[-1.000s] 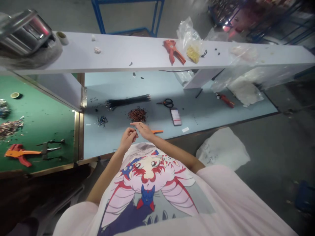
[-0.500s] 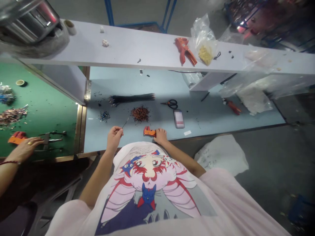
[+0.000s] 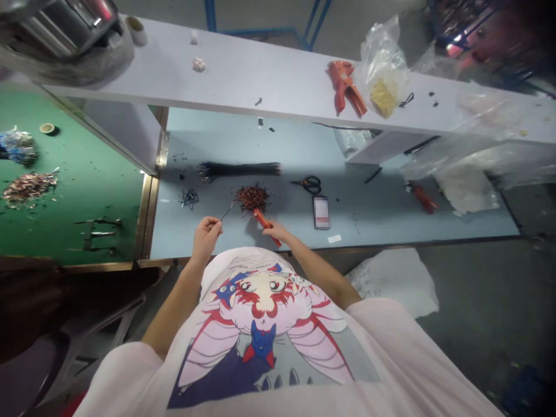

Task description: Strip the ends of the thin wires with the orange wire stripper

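Note:
My left hand (image 3: 207, 233) is closed, pinching one thin black wire (image 3: 226, 212) that points up and right toward a small heap of copper-coloured terminals (image 3: 252, 197). My right hand (image 3: 276, 233) is closed around the handles of an orange hand tool (image 3: 264, 223), whose head reaches to the near edge of that heap. Both hands hover over the front of the light blue bench (image 3: 208, 243). A bundle of black wires (image 3: 241, 170) lies just beyond the heap.
Black scissors (image 3: 308, 184) and a phone (image 3: 321, 212) lie right of the heap, a red tool (image 3: 422, 198) farther right. The white shelf (image 3: 243, 81) above carries an orange tool (image 3: 346, 87) and plastic bags (image 3: 384, 63). A green bench (image 3: 69, 191) with pliers (image 3: 98, 227) sits at left.
My right hand has lifted the orange tool off the bench edge and pointed it at the terminal heap. Another person's hand at the green bench has gone from view.

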The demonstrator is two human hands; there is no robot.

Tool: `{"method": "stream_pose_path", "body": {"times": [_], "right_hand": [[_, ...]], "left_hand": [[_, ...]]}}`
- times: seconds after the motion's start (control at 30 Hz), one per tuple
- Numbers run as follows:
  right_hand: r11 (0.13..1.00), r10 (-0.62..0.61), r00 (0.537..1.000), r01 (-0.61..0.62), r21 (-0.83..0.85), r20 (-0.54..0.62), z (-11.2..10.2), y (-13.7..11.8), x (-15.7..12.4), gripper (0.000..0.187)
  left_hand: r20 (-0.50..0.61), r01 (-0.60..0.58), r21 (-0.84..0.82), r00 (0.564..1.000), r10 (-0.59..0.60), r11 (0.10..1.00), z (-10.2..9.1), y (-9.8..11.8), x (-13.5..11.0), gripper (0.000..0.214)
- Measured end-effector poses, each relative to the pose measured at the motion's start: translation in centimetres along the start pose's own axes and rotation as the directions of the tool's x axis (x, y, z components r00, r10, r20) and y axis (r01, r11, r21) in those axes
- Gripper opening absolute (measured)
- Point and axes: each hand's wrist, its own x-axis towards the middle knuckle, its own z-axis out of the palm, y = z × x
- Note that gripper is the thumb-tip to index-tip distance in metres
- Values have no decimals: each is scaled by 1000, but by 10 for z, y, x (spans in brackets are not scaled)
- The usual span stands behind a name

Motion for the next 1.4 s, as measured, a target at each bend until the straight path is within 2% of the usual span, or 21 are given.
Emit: {"method": "stream_pose_path", "body": {"times": [0.1,0.2,0.3,0.37,0.43,0.53,0.63,0.8,0.93,1.07,1.27,1.4], "right_hand": [[997,11,998,-15,74,54,9,-12,2,25],[988,-17,999,11,156,32,15,-31,3,35],[964,-81,996,72,255,25,12,-52,-5,46],[930,-112,992,83,357,59,6,-66,-19,50],[844,-128,982,34,535,140,-1,-76,-38,52],[631,-177,944,-109,769,278,-10,-90,-71,50],[503,-239,908,-188,844,345,-14,-101,-99,45],[397,-283,897,-213,893,340,-15,-108,-125,44],[404,-260,894,-243,882,365,-15,-107,-134,44],[441,-285,859,-277,854,426,-14,-107,-139,43],[475,-388,795,-261,840,466,-11,-111,-142,42],[473,-468,746,-241,847,473,-10,-112,-142,44]], "left_hand": [[-10,-26,-18,1000,26,1000,2,0,-2,22],[-57,-120,-40,991,118,992,3,3,-4,22],[-111,-228,-10,968,226,974,3,8,-7,21],[-141,-273,44,951,276,961,4,13,-10,18],[-167,-284,81,941,294,956,7,19,-14,15],[-143,-282,51,947,286,958,16,27,-21,13],[-61,-322,-18,945,320,947,29,32,-29,15],[30,-398,-65,916,401,915,45,35,-36,14],[127,-392,-56,909,396,918,48,32,-38,14],[129,-419,-21,899,418,908,48,29,-41,13],[139,-574,13,812,567,819,46,35,-48,13],[135,-583,8,806,577,813,44,37,-51,12]]}}
